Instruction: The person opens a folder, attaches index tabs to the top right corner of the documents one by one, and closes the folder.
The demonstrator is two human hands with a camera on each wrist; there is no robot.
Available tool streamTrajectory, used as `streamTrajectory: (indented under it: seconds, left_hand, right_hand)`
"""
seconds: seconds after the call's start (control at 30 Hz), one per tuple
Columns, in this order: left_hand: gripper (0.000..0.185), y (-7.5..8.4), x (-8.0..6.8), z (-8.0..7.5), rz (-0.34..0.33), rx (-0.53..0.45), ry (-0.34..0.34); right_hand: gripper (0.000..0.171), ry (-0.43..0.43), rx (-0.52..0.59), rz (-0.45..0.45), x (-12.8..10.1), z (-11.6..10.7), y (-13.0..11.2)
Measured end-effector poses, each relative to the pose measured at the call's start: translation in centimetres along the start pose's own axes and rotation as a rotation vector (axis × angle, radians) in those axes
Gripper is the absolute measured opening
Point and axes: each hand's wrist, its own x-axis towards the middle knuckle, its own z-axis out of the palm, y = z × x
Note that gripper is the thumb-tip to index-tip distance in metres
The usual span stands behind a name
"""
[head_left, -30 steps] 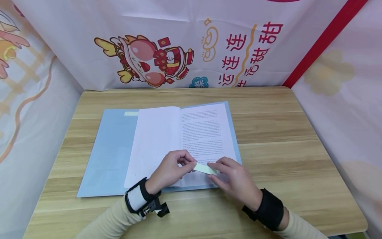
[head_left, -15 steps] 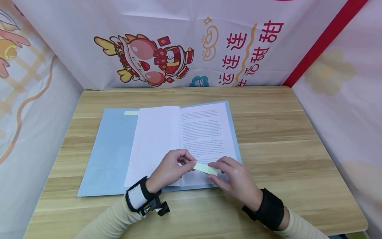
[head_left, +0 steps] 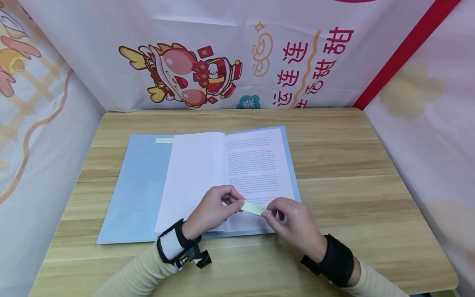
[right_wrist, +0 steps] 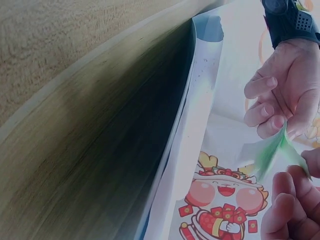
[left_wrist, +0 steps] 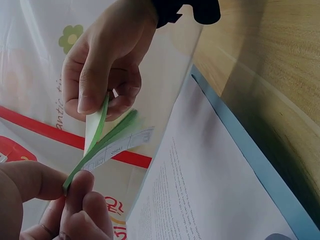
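Observation:
In the head view, my left hand (head_left: 215,208) pinches the left end of a narrow pale green pad of sticky notes (left_wrist: 116,150) over the lower part of an open blue folder (head_left: 135,189). At the other end, my right hand (head_left: 297,225) pinches a single sticky note (left_wrist: 94,125) between thumb and fingers. The left wrist view shows that note lifted apart from the others and still joined to them near my left fingertips. The pad's underside carries a white printed strip. Under both hands lies a page of printed text (head_left: 250,161).
Another pale green strip (head_left: 164,140) lies at the top of the folder's left cover, partly beneath the blank white page (head_left: 194,177). The folder rests on a wooden table (head_left: 345,185). Printed white cloth (head_left: 222,24) hangs behind the table and at both sides.
My right fingers have moved slightly right and curled in, from spread over the pad's end to pinching the top sticky note. My left hand has stayed in place.

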Motion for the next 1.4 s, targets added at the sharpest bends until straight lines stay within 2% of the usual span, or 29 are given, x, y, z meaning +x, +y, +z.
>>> streamTrajectory:
  seconds: [0.3,0.5,0.8,1.1,1.4]
  left_hand:
    - [0.005,-0.12,-0.06,0.06,0.014,0.001,-0.014]
    - [0.004,-0.15,-0.08,0.1,0.01,-0.001,-0.019]
    - [0.004,-0.09,-0.12,0.19,0.008,-0.01,-0.026]
    - [0.004,-0.13,-0.1,0.28,0.004,-0.005,-0.032]
    - [0.004,-0.18,-0.11,0.23,0.005,-0.002,-0.031]
  right_hand:
    - [0.014,-0.005,0.002,-0.003,0.02,-0.04,-0.06]
    - [0.006,0.034,-0.037,-0.038,-0.01,-0.07,-0.07]
    - [0.017,0.068,-0.061,-0.012,-0.09,-0.12,-0.11]
    - [0.024,0.09,-0.074,-0.022,0.03,-0.14,-0.17]
    - [0.009,0.054,-0.041,-0.012,0.01,-0.15,-0.01]
